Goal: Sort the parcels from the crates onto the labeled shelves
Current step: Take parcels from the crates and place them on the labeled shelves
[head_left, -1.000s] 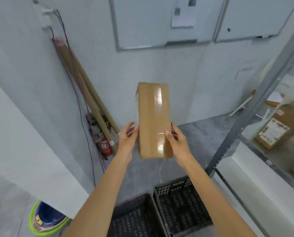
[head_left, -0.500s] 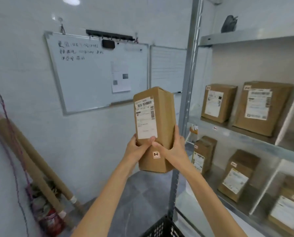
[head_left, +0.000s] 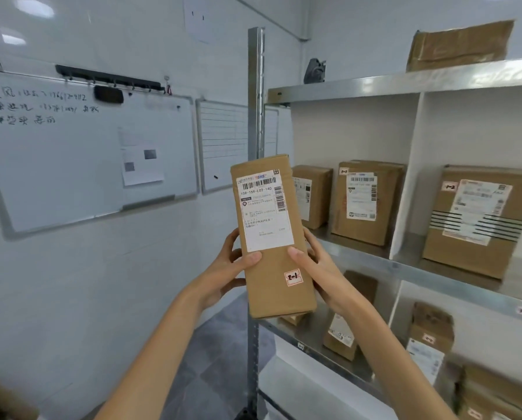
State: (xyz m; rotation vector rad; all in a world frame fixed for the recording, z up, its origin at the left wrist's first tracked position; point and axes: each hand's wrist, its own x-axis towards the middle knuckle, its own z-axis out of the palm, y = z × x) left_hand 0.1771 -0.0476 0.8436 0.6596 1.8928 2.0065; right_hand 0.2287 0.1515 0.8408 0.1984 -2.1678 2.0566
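Observation:
I hold a tall brown cardboard parcel (head_left: 271,237) upright in front of me, its white shipping label facing me and a small sticker marked 2-1 near its bottom. My left hand (head_left: 232,268) grips its left edge, thumb on the front. My right hand (head_left: 317,274) grips its right edge, thumb on the front too. Behind it stands a metal shelf unit (head_left: 405,83) with white dividers. One shelf compartment holds parcels, one tagged 1-1 (head_left: 365,201). The compartment to its right holds a parcel tagged 1-2 (head_left: 478,219).
The grey upright post (head_left: 256,116) of the shelf unit stands just behind the parcel. More boxes (head_left: 429,341) sit on the lower shelf, and one box (head_left: 459,47) lies on top. Two whiteboards (head_left: 80,159) hang on the left wall. Grey floor (head_left: 217,359) lies below.
My view has risen from the crates on the floor up to the shelves. The parcel was turned so its label faces me, and it now sits closer to the shelf front.

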